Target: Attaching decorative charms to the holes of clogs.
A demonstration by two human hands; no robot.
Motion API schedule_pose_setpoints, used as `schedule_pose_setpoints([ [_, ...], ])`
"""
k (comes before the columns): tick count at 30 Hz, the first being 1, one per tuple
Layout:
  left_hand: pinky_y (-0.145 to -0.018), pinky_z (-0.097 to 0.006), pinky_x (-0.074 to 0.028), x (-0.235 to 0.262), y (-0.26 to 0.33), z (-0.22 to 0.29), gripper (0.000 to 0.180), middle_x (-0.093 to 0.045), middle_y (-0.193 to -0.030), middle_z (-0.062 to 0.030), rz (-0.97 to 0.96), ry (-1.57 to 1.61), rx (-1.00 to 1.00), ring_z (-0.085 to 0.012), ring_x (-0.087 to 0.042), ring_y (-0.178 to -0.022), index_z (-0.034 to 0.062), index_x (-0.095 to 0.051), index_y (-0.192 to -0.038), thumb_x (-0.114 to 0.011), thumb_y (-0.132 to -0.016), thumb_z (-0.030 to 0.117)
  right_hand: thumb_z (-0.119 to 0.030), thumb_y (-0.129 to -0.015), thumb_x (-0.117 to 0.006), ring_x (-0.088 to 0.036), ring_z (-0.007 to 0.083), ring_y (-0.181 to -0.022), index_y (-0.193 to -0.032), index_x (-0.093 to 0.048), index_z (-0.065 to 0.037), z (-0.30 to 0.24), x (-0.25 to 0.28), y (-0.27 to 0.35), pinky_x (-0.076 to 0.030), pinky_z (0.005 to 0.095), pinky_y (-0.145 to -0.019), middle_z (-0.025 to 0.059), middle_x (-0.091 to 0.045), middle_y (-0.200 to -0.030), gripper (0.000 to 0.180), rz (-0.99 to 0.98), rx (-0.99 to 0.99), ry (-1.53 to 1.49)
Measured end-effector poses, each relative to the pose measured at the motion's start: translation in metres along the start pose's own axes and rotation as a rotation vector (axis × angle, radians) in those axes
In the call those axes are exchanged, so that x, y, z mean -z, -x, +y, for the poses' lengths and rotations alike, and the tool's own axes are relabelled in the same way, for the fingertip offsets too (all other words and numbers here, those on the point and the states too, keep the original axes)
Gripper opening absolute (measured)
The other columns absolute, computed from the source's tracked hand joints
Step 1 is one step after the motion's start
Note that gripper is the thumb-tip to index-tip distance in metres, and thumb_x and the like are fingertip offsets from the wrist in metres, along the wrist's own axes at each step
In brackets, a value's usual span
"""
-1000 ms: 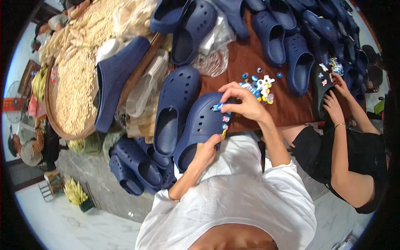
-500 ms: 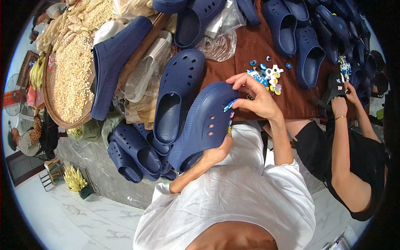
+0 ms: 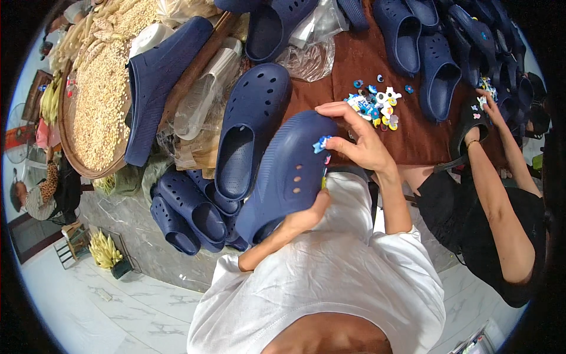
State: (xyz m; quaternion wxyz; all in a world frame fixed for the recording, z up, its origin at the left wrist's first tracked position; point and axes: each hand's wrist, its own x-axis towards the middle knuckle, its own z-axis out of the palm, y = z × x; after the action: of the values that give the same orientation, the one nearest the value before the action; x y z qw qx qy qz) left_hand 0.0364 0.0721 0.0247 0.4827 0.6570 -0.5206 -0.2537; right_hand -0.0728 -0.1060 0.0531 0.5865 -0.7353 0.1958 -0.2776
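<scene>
Item: navy foam clog [image 3: 289, 171], perforated upper facing the camera, held against the person's white shirt [image 3: 330, 277] at picture centre.

Left hand [image 3: 306, 217]: cups the clog's lower edge from beneath, fingers curled around the heel end, gripping it.

Right hand [image 3: 359, 141]: at 2 o'clock of the clog, thumb and forefinger pinched together on a small blue-and-white shoe charm [image 3: 321, 143], which is pressed to the clog's toe.

Adjacent: a pile of coloured charms [image 3: 374, 106] at 1 o'clock on the brown table cover [image 3: 354, 59]; a second navy clog [image 3: 250, 127], sole down, at 10 o'clock, touching the held one.

Further: stacked navy clogs [image 3: 188, 206] at 8 o'clock; a round woven tray of pale grain [image 3: 97, 100] at 9 o'clock (partly under an upturned clog).

Right edge: a co-worker's hand [image 3: 486, 100] among more clogs.
</scene>
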Motion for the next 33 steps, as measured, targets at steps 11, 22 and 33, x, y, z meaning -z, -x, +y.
schedule_pose_setpoints([
  [11,-0.085,-0.033,-0.048,0.003,-0.015,0.007,0.039,-0.062,-0.105,-0.0069,0.044,1.131,0.81,-0.0184,-0.061,-0.094,0.0029,-0.057,-0.113,-0.063,-0.076,-0.006,-0.019,-0.087,-0.072,-0.058,0.0197,-0.107,-0.13,-0.055,-0.002,0.006,0.004,0.004,-0.045,0.0318,-0.094,0.0101,-0.059,-0.115,0.05,0.017,-0.208,0.048],
  [22,-0.092,-0.037,-0.05,0.004,-0.034,-0.022,0.034,-0.064,-0.108,-0.0118,0.231,1.268,1.001,-0.0234,-0.063,-0.098,-0.004,-0.056,-0.116,-0.064,-0.083,0.001,-0.025,-0.093,-0.062,-0.055,0.0278,-0.11,-0.127,-0.055,-0.005,0.034,-0.018,0.001,-0.042,0.0362,-0.096,0.0139,-0.056,-0.115,0.04,0.072,-0.185,0.381],
  [33,-0.105,-0.044,-0.045,0.02,-0.041,-0.005,0.044,-0.06,-0.123,-0.0185,0.339,1.413,1.032,-0.0309,-0.059,-0.115,-0.0051,-0.047,-0.126,-0.059,-0.091,0.017,-0.01,-0.09,-0.059,-0.063,0.0322,-0.094,-0.101,-0.067,-0.005,0.05,0.045,0.01,-0.048,0.0414,-0.083,0.0141,-0.065,-0.095,0.015,0.535,-0.119,0.772],
])
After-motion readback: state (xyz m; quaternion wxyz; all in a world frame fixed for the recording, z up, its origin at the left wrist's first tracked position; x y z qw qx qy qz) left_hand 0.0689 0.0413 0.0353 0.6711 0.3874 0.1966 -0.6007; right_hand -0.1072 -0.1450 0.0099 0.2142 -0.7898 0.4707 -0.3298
